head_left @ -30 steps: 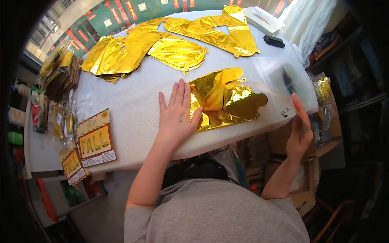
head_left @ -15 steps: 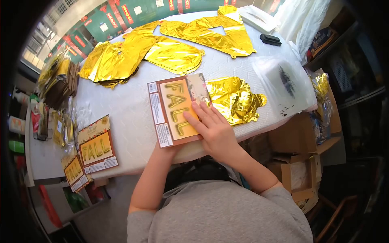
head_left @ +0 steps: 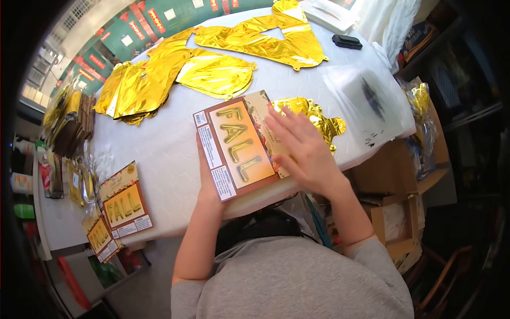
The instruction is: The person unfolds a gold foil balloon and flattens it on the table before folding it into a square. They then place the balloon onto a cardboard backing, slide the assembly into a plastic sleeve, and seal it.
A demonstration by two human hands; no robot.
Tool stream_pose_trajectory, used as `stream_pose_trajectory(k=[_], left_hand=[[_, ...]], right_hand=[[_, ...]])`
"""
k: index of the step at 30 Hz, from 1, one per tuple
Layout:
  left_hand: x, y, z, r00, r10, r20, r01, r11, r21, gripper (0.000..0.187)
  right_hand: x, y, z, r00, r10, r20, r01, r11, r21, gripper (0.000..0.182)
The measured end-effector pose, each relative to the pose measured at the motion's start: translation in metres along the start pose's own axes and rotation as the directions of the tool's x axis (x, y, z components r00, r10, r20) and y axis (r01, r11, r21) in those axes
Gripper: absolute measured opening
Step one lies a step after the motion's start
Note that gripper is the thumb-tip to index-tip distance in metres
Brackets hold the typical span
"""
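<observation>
A printed FALL card (head_left: 241, 146) is tilted above the table's near edge, its letters facing up. My left hand (head_left: 207, 173) holds it from the left side and below, most of the fingers hidden behind it. Over the card's right edge lies my right hand (head_left: 303, 149), fingers stretched out and slightly blurred, the thumb apart. Crumpled gold foil (head_left: 313, 117) rests on the table just beyond my right hand, partly covered by it and the card.
Flat gold foil balloons (head_left: 260, 40) spread over the far side of the white table (head_left: 159, 159). Clear plastic bags (head_left: 366, 101) and a black object (head_left: 347, 41) lie right. More FALL cards (head_left: 125, 204) stand at the left edge. Cardboard boxes (head_left: 396, 223) are lower right.
My right hand has shifted right across the card, its thumb now near the card's right edge. The card has turned slightly and more of its right part shows. The whole view has shifted a little.
</observation>
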State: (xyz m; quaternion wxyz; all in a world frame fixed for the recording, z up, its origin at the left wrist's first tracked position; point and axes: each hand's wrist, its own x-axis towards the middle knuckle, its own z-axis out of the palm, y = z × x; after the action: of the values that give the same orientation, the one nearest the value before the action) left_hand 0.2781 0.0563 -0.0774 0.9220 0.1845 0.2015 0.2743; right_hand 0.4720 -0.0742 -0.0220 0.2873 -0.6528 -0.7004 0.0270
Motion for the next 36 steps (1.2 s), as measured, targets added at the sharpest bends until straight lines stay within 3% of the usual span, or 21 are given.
stream_pose_trajectory(k=[4, 10, 11, 12, 13, 14, 15, 16, 17, 19, 20, 21, 22, 23, 25, 27, 29, 34, 36], left_hand=[[0.008, 0.002, -0.002, 1.000, -0.010, 0.018, 0.010, 1.000, -0.001, 0.081], [-0.006, 0.006, -0.013, 0.994, -0.012, -0.111, 0.017, 0.999, 0.037, 0.078], [-0.014, 0.011, -0.016, 0.982, 0.185, 0.024, -0.139, 0.635, 0.760, 0.076], [-0.018, 0.015, -0.015, 0.942, 0.213, 0.260, -0.229, -0.160, 0.960, 0.074], [-0.019, 0.020, -0.008, 0.943, 0.208, 0.259, -0.228, -0.161, 0.960, 0.074], [-0.021, 0.027, 0.002, 0.966, 0.229, 0.118, -0.191, 0.327, 0.925, 0.071], [-0.022, 0.032, 0.012, 0.983, 0.180, -0.018, -0.123, 0.737, 0.664, 0.069], [-0.019, 0.035, 0.020, 0.926, 0.360, 0.112, -0.350, 0.711, 0.610, 0.065], [-0.017, 0.040, 0.008, 0.834, 0.457, 0.310, -0.519, 0.457, 0.722, 0.062], [-0.021, 0.044, 0.026, 0.789, 0.611, 0.065, -0.399, 0.430, 0.810, 0.061], [-0.023, 0.044, 0.035, 0.790, 0.610, 0.065, -0.398, 0.429, 0.811, 0.061], [-0.026, 0.043, 0.043, 0.804, 0.542, 0.244, -0.326, 0.060, 0.943, 0.063], [-0.026, 0.040, 0.049, 0.831, 0.407, 0.379, -0.253, -0.329, 0.910, 0.065], [-0.024, 0.036, 0.053, 0.832, 0.405, 0.378, -0.253, -0.329, 0.910, 0.065], [-0.018, 0.029, 0.061, 0.883, 0.210, 0.420, -0.177, -0.680, 0.712, 0.076], [-0.008, 0.021, 0.051, 0.878, 0.192, 0.438, -0.209, -0.670, 0.712, 0.074], [-0.001, 0.013, 0.039, 0.956, 0.086, 0.280, -0.127, -0.740, 0.660, 0.068], [0.001, 0.008, 0.028, 0.931, 0.100, 0.351, -0.140, -0.791, 0.596, 0.071], [0.002, 0.008, 0.027, 0.922, 0.103, 0.373, -0.147, -0.799, 0.584, 0.071]], right_hand=[[0.006, 0.010, 0.004, 0.999, -0.030, 0.034, 0.034, 0.993, -0.116, 0.063], [-0.004, 0.022, 0.016, 0.997, 0.061, 0.049, -0.052, 0.983, -0.176, 0.058], [-0.004, 0.022, 0.017, 0.997, 0.064, 0.039, -0.056, 0.985, -0.161, 0.057], [-0.005, 0.023, 0.017, 0.997, 0.067, 0.030, -0.062, 0.987, -0.146, 0.057], [-0.006, 0.023, 0.018, 0.997, 0.071, 0.029, -0.066, 0.987, -0.144, 0.057], [-0.006, 0.023, 0.019, 0.998, 0.069, 0.012, -0.066, 0.989, -0.129, 0.056], [-0.006, 0.023, 0.019, 0.998, 0.066, -0.004, -0.066, 0.991, -0.115, 0.056], [-0.007, 0.023, 0.018, 0.998, 0.068, -0.006, -0.069, 0.991, -0.114, 0.056], [-0.007, 0.022, 0.017, 0.998, 0.067, -0.001, -0.066, 0.991, -0.120, 0.055], [-0.007, 0.021, 0.016, 0.998, 0.066, 0.003, -0.065, 0.990, -0.122, 0.054], [-0.007, 0.021, 0.016, 0.998, 0.061, 0.001, -0.060, 0.990, -0.125, 0.053], [-0.007, 0.021, 0.016, 0.998, 0.057, -0.001, -0.057, 0.990, -0.129, 0.053], [-0.007, 0.021, 0.015, 0.998, 0.059, -0.001, -0.059, 0.990, -0.127, 0.053], [-0.006, 0.020, 0.014, 0.998, 0.060, 0.000, -0.059, 0.990, -0.130, 0.053], [-0.006, 0.021, 0.015, 0.998, 0.061, 0.001, -0.061, 0.989, -0.134, 0.053], [-0.007, 0.022, 0.016, 0.996, 0.084, -0.008, -0.084, 0.994, -0.072, 0.052], [-0.006, 0.025, 0.012, 0.996, 0.087, -0.028, -0.088, 0.996, -0.026, 0.049], [0.013, 0.037, -0.002, 0.978, 0.165, -0.130, -0.165, 0.986, 0.013, 0.042], [0.029, 0.053, -0.001, 0.960, 0.186, -0.209, -0.203, 0.977, -0.061, 0.033]])
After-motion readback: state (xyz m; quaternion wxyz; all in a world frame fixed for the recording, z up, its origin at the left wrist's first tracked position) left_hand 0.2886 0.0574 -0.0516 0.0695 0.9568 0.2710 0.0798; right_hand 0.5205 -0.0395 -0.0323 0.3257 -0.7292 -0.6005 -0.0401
